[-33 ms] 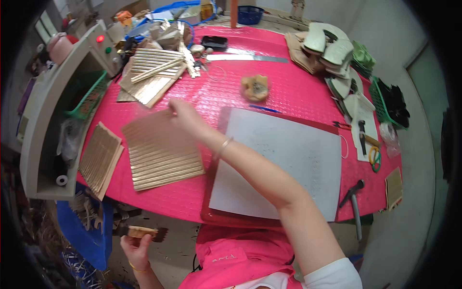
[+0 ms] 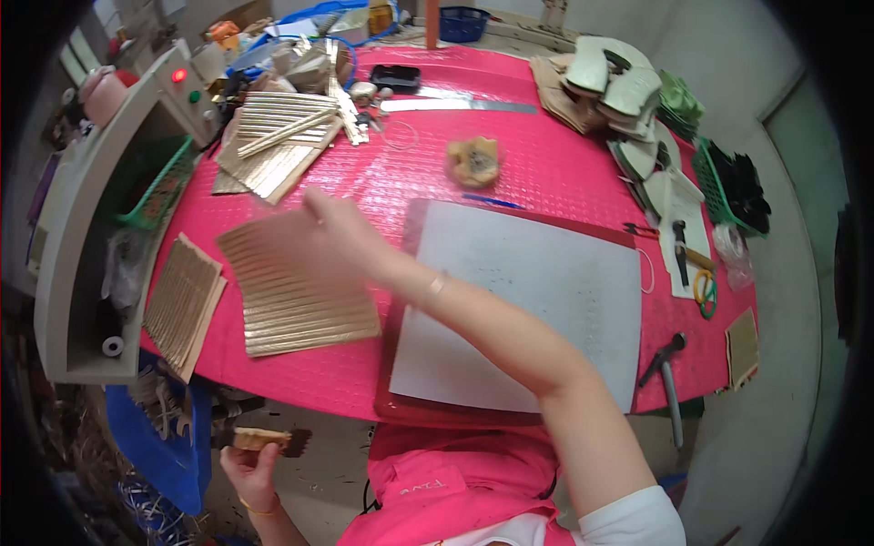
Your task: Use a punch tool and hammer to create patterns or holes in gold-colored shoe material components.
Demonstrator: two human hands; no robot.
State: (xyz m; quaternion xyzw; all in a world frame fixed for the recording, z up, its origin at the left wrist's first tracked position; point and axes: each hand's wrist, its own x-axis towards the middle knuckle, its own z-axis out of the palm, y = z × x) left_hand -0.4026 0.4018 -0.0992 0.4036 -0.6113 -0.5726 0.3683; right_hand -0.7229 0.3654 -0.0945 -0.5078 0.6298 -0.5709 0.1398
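My right hand (image 2: 332, 232) reaches across to the left over a sheet covered in rows of gold strips (image 2: 309, 314). Motion blurs its fingers, and I cannot make out whether they touch the sheet or hold anything. Low at the left, off the table's front edge, my left hand (image 2: 252, 473) pinches a flat tan piece with dark brown bristle-like ends, which looks like a brush (image 2: 264, 440). To the left of the sheet lies a stack of similar gold-striped sheets (image 2: 185, 305). Farther back is a pile of gold strips and sheets (image 2: 282, 132).
A white board (image 2: 519, 309) on a dark red mat lies under my right forearm. A hammer (image 2: 672, 387), green-and-yellow scissors (image 2: 705, 293), a steel ruler (image 2: 460, 106), a blue pen (image 2: 492, 201) and a tan lump (image 2: 473, 162) are around it. A grey cabinet (image 2: 100, 218) borders the left side.
My right hand has shifted slightly toward me over the gold-striped sheet and is more blurred. The view has moved a little. My left hand keeps its grip.
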